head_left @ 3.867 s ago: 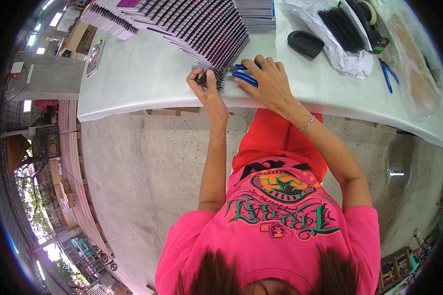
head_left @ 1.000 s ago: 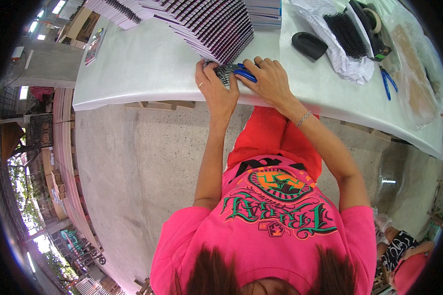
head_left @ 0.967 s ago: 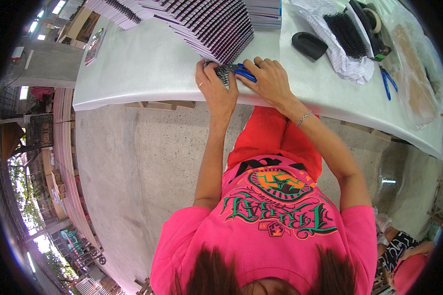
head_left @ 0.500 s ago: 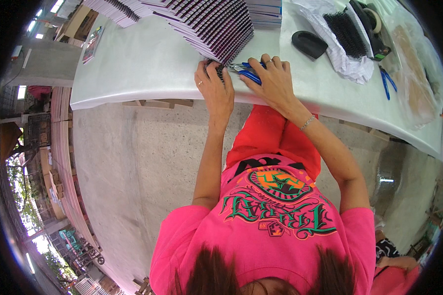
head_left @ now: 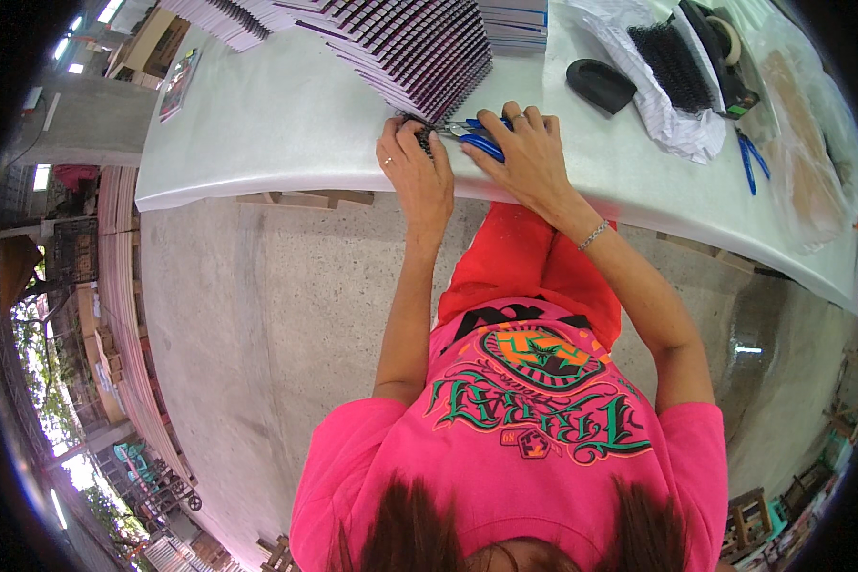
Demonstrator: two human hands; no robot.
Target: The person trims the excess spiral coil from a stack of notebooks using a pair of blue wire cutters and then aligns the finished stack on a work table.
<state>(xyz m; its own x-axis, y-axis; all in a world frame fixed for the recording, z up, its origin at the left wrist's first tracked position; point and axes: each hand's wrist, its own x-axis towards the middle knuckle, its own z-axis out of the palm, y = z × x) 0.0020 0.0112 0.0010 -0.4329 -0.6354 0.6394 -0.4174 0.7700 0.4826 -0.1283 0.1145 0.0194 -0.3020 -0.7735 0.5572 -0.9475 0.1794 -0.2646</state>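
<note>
At the table's near edge, my right hand [head_left: 532, 160] is closed around blue-handled pliers [head_left: 484, 147], their jaws pointing left. The jaws reach the near corner of a fanned stack of spiral-bound books [head_left: 400, 52]. Just left of the jaws, my left hand [head_left: 418, 181] is closed with its fingertips on a black spiral binding coil [head_left: 424, 140], at the stack's lowest corner. Its fingers partly hide the coil. Whether the jaws grip the coil is too small to tell.
A white-covered table [head_left: 267, 124] carries another book stack [head_left: 512, 27] behind. To the right are a black rounded object [head_left: 601, 86], a bundle of black coils [head_left: 672, 67] on white wrapping, a tape dispenser [head_left: 729, 57], second blue pliers [head_left: 751, 162] and a clear plastic bag [head_left: 815, 143].
The pliers and my right hand have shifted very slightly upward; my left hand stays on the coil. A person at the lower right has gone out of view.
</note>
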